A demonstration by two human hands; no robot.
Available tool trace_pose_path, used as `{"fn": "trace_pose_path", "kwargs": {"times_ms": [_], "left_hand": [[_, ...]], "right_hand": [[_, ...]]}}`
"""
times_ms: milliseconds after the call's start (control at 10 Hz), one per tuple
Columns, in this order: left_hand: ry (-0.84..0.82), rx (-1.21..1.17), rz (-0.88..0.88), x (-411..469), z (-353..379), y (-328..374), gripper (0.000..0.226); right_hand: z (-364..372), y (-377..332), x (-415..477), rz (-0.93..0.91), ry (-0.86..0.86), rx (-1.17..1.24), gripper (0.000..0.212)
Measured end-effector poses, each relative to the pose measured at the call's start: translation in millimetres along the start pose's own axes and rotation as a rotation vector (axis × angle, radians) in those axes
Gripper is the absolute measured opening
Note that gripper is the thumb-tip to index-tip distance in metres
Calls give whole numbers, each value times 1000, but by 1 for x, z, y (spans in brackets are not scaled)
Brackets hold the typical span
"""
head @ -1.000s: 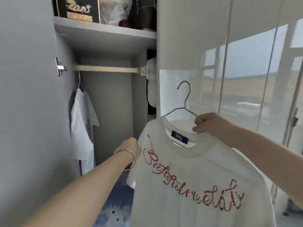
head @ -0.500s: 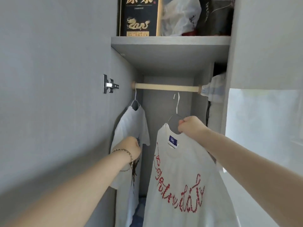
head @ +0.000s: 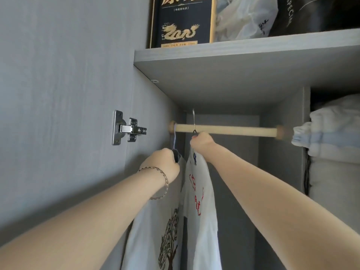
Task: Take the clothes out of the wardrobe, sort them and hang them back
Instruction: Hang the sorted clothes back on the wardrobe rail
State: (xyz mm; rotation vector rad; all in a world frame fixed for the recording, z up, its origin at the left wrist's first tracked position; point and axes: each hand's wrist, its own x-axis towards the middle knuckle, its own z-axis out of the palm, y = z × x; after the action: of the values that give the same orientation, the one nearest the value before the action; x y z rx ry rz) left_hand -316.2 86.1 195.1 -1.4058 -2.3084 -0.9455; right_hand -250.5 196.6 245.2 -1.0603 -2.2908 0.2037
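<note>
A pale wooden rail (head: 233, 130) crosses the open grey wardrobe. My right hand (head: 201, 140) grips the wire hanger (head: 193, 121) of a white T-shirt with red script (head: 200, 207); the hanger's hook sits over the rail near its left end. To its left hangs a white T-shirt with a dark tree print (head: 155, 238) on its own hanger at the rail's far left. My left hand (head: 162, 162), a bracelet on its wrist, is closed on that shirt's collar just under the hanger.
The grey wardrobe door (head: 58, 94) stands open on the left, its metal hinge (head: 126, 129) close to my left hand. A shelf (head: 243, 51) above holds a dark box (head: 181, 22) and bags. Folded linen (head: 331, 133) fills the right compartment.
My right hand carried the red-script shirt from in front of the window into the wardrobe and up to the rail. My left hand rose onto the tree-print shirt's collar.
</note>
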Motion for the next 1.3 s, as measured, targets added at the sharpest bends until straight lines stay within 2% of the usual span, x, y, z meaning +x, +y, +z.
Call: {"fn": "trace_pose_path", "kwargs": {"times_ms": [100,300,400,500,600,700,800,900,1000,1100,1200,1300], "left_hand": [[10,54,-14,14,2,-4,19],[-3,72,-99,25,1,-12,26],[6,98,-126,21,8,-16,29],[18,105,-134,20,17,-21,25],[60,86,-136,15,20,-22,22],[106,55,-132,7,22,-22,20],[132,40,-122,-2,23,-23,19],[139,55,-102,-11,22,-19,16],[59,76,-83,-24,22,-10,16],[-158,135,-79,-37,33,-3,18],[-428,140,-34,-54,52,4,16],[-554,117,79,-76,70,18,13]], "right_hand": [[21,-5,34,76,54,463,36],[68,8,78,112,-40,481,37],[92,9,81,63,-86,584,30],[99,7,72,-22,-178,567,34],[96,13,67,-83,-251,483,81],[97,16,57,-181,-287,347,91],[104,17,39,-260,-257,308,80],[104,25,25,-220,-191,397,68],[100,39,14,-47,-134,495,53],[93,66,-14,116,-245,475,20],[86,94,-67,282,-429,423,16],[79,120,-125,384,-489,371,27]]}}
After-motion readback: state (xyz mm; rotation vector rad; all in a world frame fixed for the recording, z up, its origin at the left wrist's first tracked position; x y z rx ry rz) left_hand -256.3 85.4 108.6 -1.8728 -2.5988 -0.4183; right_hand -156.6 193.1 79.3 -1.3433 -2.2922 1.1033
